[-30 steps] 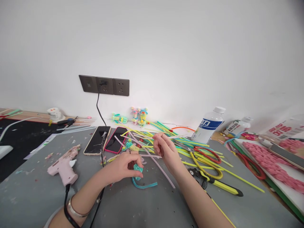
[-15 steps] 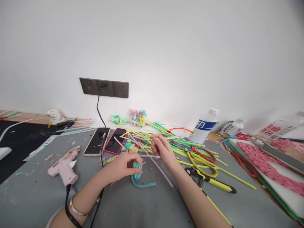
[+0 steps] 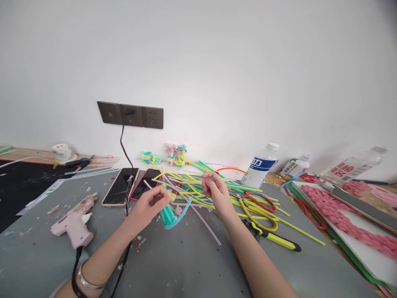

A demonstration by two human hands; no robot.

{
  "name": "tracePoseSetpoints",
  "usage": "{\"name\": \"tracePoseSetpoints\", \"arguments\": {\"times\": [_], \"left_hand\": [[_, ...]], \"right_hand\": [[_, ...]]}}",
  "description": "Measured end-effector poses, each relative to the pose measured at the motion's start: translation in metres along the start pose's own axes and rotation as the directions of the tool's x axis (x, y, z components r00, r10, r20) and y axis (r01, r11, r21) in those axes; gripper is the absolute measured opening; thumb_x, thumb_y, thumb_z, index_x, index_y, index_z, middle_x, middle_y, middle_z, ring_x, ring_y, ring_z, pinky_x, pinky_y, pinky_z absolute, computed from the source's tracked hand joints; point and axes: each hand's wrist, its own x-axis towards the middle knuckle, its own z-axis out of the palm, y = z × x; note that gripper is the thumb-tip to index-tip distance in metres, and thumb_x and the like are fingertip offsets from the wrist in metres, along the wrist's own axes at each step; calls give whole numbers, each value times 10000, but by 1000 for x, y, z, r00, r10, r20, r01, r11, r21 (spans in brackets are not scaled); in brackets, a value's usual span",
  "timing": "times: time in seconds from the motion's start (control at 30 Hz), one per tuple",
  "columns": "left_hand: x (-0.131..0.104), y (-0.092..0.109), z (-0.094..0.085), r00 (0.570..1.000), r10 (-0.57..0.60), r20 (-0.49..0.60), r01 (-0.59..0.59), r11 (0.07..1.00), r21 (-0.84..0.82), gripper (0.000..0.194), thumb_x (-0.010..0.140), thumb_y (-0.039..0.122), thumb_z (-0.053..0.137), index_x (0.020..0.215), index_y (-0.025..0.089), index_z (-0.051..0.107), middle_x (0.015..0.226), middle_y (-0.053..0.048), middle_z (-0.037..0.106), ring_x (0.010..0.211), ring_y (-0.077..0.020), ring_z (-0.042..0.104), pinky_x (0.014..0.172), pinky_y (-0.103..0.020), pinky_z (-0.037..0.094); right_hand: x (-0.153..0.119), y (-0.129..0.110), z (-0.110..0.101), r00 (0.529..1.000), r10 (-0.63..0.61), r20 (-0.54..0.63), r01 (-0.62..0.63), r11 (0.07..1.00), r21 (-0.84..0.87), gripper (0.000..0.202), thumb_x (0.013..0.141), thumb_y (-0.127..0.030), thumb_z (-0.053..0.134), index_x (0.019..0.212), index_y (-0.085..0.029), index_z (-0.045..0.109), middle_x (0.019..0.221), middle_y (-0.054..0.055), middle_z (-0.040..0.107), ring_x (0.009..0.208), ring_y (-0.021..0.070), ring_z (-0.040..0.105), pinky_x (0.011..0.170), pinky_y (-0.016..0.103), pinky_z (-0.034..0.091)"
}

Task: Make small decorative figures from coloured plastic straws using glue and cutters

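Between its thumb and fingers, my left hand (image 3: 154, 202) holds a teal pipe-cleaner piece (image 3: 168, 215), tilted over the grey mat. A blue strand (image 3: 182, 216) curves out from the lower end of that piece toward the right. My right hand (image 3: 215, 188) is raised over the pile of pipe cleaners (image 3: 198, 186), its fingers curled together; whether something small is between them cannot be made out. The two hands are apart. Near my left fingertips, a yellow fuzzy bit (image 3: 171, 196) shows.
A pink glue gun (image 3: 76, 225) and two phones (image 3: 118, 188) lie left. Small pipe-cleaner figures (image 3: 180, 155) stand by the wall. Yellow-handled pliers (image 3: 276, 239), scissors (image 3: 262, 202) and a bottle (image 3: 260, 165) are right. A black cord (image 3: 121, 140) crosses the mat.
My left hand has lifted and turned the teal piece, bringing its blue strand up off the mat. My right hand stays raised with curled fingers. The whole view has shifted slightly.
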Motion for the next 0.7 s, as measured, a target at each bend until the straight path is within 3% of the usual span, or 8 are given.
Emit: {"name": "tracePoseSetpoints", "arguments": {"times": [0.07,0.17,0.23,0.4,0.57,0.7], "left_hand": [[0,-1,1,1000,6,-9,-6,1000,5,327,868,485,579,740,193,506,710,29,425,610,-110,395,534,-220,333],[0,-2,3,1000,-3,11,3,1000,-4,283,852,460,618,812,191,542,765,16,447,652,-119,425,554,-221,356],[-1,-2,4,1000,-9,28,9,1000,12,262,837,437,643,841,190,556,772,18,452,645,-117,416,556,-223,360],[-3,-1,8,996,11,89,-22,992,122,185,835,363,636,831,192,565,795,13,508,645,-119,432,578,-235,350],[-5,-1,9,987,12,158,-50,970,237,79,816,239,621,799,199,555,835,15,544,674,-121,450,602,-233,338],[-6,-1,8,979,-22,201,-39,955,294,61,813,228,633,860,213,597,890,16,575,687,-121,444,615,-231,336]], "right_hand": [[-4,-4,1,985,-79,151,113,967,-229,129,910,-298,469,814,-223,512,609,-55,394,530,121,334,520,260,255],[-10,-5,7,914,-92,396,314,779,-543,292,944,-313,501,673,-212,458,650,-21,460,590,135,402,567,270,284],[-12,-2,10,889,-51,455,368,671,-644,265,922,-285,563,684,-208,474,705,-2,537,640,147,464,589,267,306],[-12,3,9,887,76,456,339,562,-754,193,779,-174,732,818,-207,546,824,15,619,758,181,552,652,264,367],[-10,5,7,903,173,392,247,538,-806,120,810,-95,642,805,-200,582,731,6,622,711,173,562,645,262,363],[-12,6,9,921,177,347,212,522,-827,147,786,-62,577,729,-195,549,700,4,596,670,160,533,624,261,337]]}}
